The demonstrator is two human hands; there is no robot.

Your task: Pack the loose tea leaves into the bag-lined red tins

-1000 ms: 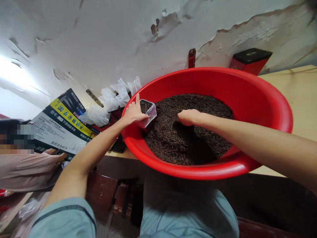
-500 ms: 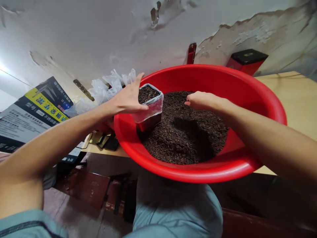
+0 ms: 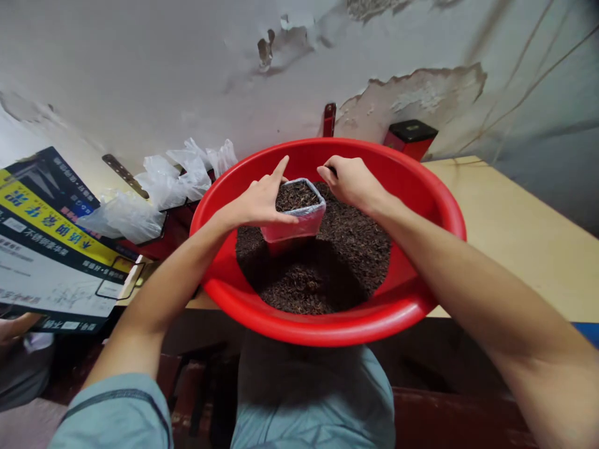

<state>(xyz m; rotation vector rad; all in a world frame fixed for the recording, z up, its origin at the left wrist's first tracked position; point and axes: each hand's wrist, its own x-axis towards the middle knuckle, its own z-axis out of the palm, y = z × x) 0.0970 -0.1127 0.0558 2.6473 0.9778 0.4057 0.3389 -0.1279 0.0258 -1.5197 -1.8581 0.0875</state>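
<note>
A red box-shaped tin (image 3: 299, 228), its rim covered by a clear plastic liner, is nearly full of dark dry tea leaves. My left hand (image 3: 264, 201) grips it from the left, thumb across the near side and forefinger stretched behind. The tin is above loose tea leaves (image 3: 358, 234) in a big red plastic tub (image 3: 322, 335); whether its base touches them is hidden. My right hand (image 3: 353, 181) is closed just right of the tin's far corner, above the tub. Something dark shows between its fingers, too small to name.
Bag-lined dark red tins (image 3: 174, 232) with clear plastic bags (image 3: 175, 178) stand left of the tub. Behind are a red tin with black lid (image 3: 412, 134) and a dark red strip (image 3: 329, 118). A printed carton (image 3: 56, 249) and another person's hand (image 3: 21, 325) are left; the table (image 3: 510, 249) extends right.
The view has shifted to the right. The tin and my left hand have moved right over the tea. My right hand has risen from the tea and come closer to the tin.
</note>
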